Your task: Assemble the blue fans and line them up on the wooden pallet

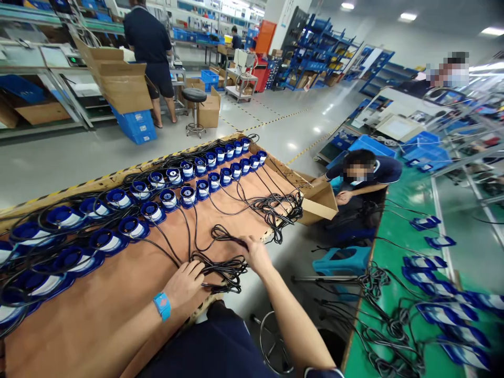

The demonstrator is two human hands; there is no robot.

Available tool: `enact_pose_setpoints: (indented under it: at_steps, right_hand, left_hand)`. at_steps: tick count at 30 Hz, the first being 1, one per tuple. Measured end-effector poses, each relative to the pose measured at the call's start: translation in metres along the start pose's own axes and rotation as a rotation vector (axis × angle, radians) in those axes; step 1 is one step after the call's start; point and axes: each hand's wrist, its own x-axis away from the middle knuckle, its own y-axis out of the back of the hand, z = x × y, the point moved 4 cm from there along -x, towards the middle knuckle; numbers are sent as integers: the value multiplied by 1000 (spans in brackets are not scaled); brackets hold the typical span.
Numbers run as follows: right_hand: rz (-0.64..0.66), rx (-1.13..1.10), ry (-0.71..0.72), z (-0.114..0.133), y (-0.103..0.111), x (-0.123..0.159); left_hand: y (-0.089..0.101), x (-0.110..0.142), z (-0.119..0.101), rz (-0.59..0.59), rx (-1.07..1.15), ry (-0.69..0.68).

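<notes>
My left hand, below a blue wristband, bends its fingers over a black cable at the left side of a coiled cable bundle. That bundle lies at the near edge of the brown-covered table. To the right, my right hand is closed around a looped black cable, whose loop reaches leftward over the table. Beyond both hands stand two rows of blue round-topped devices with white labels, cables running from them. Both sets of fingertips are partly hidden.
More coiled cables hang over the table's right end. There a co-worker bends by an open cardboard box. A blue-green stool and a green table with devices and cables stand to the right.
</notes>
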Motion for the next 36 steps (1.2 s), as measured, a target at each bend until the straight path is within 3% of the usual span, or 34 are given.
enact_pose_setpoints:
  at_steps: [3, 5, 7, 10, 12, 15, 17, 20, 23, 25, 29, 32, 34, 36]
  right_hand:
    - [-241, 137, -22, -2, 43, -19]
    - [-292, 118, 30, 4, 49, -9]
    - [-178, 6, 184, 17, 31, 21]
    - [0, -78, 373, 37, -21, 85]
    - [-40, -4, 342, 43, -53, 120]
    - [-105, 91, 252, 44, -90, 145]
    - [-141, 86, 253, 43, -107, 149]
    - [-247, -3, 261, 38, -115, 154]
    - [-342, -85, 200, 36, -104, 163]
    - [-356, -129, 231, 47, -90, 167]
    - [-165, -240, 428, 100, -71, 150]
    - [-41, -118, 412, 133, -79, 117]
    - [-28, -19, 378, 136, -90, 102]
    - [-61, 8, 403, 125, -98, 101]
  left_hand:
    - [-6, 7, -1, 49, -11, 41]
    - [-8, 7, -1, 61, 12, 103]
    - [-9, 5, -1, 35, 49, 176]
    - [-8, 4, -1, -34, 100, 256]
    - [-9, 7, -3, -76, 124, 235]
    - [-11, 21, -6, -143, 142, 113]
    - [-14, 34, -6, -191, 146, 54]
    - [-18, 51, -2, -266, 169, 61]
    - [-20, 58, 4, -297, 216, 94]
    - [-19, 59, 8, -256, 258, 92]
    - [-13, 64, 21, -154, 359, 99]
    - [-9, 72, 34, -99, 324, 172]
    - [-9, 76, 41, -36, 273, 225]
    - [-10, 77, 45, 12, 249, 261]
